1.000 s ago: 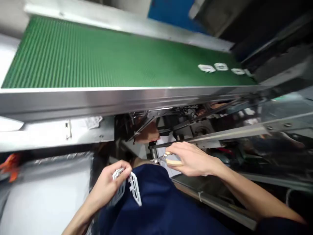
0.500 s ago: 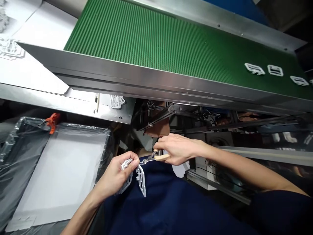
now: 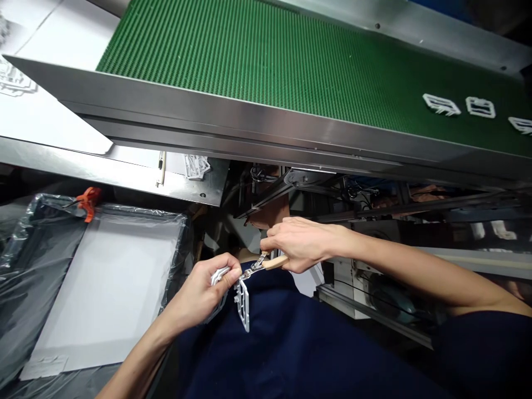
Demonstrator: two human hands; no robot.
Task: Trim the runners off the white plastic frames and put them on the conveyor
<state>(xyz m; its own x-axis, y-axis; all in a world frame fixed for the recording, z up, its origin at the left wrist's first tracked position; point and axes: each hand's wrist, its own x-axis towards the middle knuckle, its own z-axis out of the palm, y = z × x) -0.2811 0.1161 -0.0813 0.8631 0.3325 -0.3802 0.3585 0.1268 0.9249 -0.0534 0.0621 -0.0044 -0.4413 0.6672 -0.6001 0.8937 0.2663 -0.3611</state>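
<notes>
My left hand point(image 3: 214, 288) pinches white plastic frames, with one frame point(image 3: 243, 307) hanging below the thumb and more tucked inside the palm. In my right hand point(image 3: 305, 244) is a pair of nippers point(image 3: 274, 262) with pale handles, the fingers wrapped around them. The jaws of the nippers meet the white frame close to my left thumb tip. Whether the jaws are closed on the plastic is too small to tell. Both hands are in front of the dark blue clothing on my lap.
A green ribbed conveyor belt point(image 3: 249, 61) with a metal side rail point(image 3: 199, 113) runs across the top. Several white frames point(image 3: 481, 107) lie on its right part. At left stand a plastic-lined bin point(image 3: 183, 235) with an orange clamp point(image 3: 88, 203) and a table holding more white parts point(image 3: 195, 166).
The nippers' handles look a little wider apart, and the right hand has risen slightly. The view has shifted a little, and the frames on the belt appear further right.
</notes>
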